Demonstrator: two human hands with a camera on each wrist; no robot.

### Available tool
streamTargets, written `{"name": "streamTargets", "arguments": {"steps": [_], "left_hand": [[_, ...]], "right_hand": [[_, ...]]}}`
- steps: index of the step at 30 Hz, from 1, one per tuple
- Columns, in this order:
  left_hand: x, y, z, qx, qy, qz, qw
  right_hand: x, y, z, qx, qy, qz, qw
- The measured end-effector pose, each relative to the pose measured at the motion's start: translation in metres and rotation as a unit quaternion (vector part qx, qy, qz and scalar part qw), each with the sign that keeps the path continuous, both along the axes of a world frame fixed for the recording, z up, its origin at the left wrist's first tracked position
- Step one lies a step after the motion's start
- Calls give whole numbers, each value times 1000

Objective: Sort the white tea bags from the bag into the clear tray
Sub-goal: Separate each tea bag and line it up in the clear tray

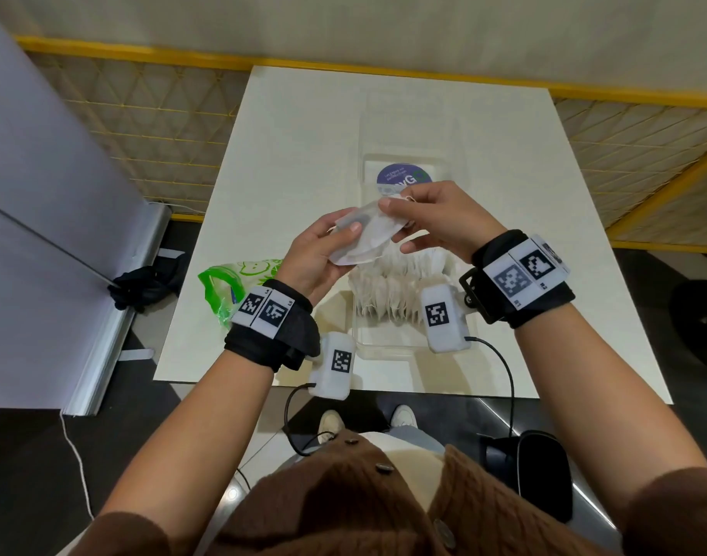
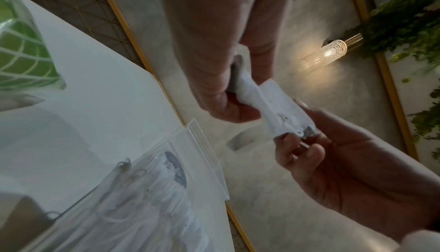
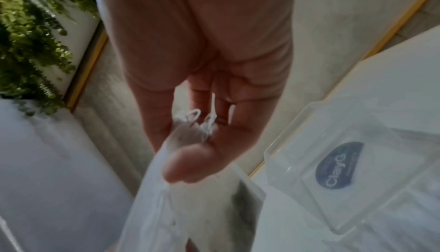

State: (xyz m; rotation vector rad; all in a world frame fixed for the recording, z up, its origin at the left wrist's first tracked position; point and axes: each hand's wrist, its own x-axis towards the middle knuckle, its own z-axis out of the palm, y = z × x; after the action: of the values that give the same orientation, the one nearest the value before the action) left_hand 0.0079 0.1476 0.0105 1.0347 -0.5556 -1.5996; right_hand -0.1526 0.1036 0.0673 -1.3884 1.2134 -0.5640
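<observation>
Hands: left hand (image 1: 311,254), right hand (image 1: 436,218) fingers pinch thin papery tea bags (image 1: 363,238) | clear tray (image 1: 404,343) beneath

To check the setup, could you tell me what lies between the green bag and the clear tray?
In the head view, only the left hand and wrist, above bare white table.

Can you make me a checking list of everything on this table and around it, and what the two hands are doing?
Surface: white table, bare at the far end.
Job's things: clear tray holds rows of white tea bags; small stack of tea bags held above it.
Clutter: green-printed plastic bag at the left edge.
Hands: left hand grips the stack; right hand pinches its top.
Cables: black leads from wrist units.
Surroundings: yellow-framed mesh panels, grey partition, wall lamp, hanging greenery.
</observation>
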Motion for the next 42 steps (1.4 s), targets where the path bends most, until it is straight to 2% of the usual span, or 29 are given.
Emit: {"name": "streamTargets", "arguments": {"steps": [8, 19, 25, 29, 33, 36, 42], "left_hand": [[-1, -2, -6, 5, 7, 40, 999], [3, 1, -4, -5, -17, 51, 999], [4, 2, -4, -15, -17, 34, 999], [-2, 2, -6, -13, -24, 11, 1000], [-7, 2, -12, -12, -59, -4, 998], [-4, 2, -15, -16, -37, -1, 999], [-12, -1, -5, -111, 47, -128, 984]], "right_hand": [[0, 0, 9, -141, 88, 22, 986], [1, 4, 15, -218, 88, 58, 970], [-5, 3, 19, -234, 183, 92, 950], [-8, 3, 23, -255, 217, 108, 936], [-12, 2, 26, -252, 194, 118, 941], [-14, 2, 34, -244, 165, 121, 948], [-8, 8, 52, -170, 20, 121, 978]]}}
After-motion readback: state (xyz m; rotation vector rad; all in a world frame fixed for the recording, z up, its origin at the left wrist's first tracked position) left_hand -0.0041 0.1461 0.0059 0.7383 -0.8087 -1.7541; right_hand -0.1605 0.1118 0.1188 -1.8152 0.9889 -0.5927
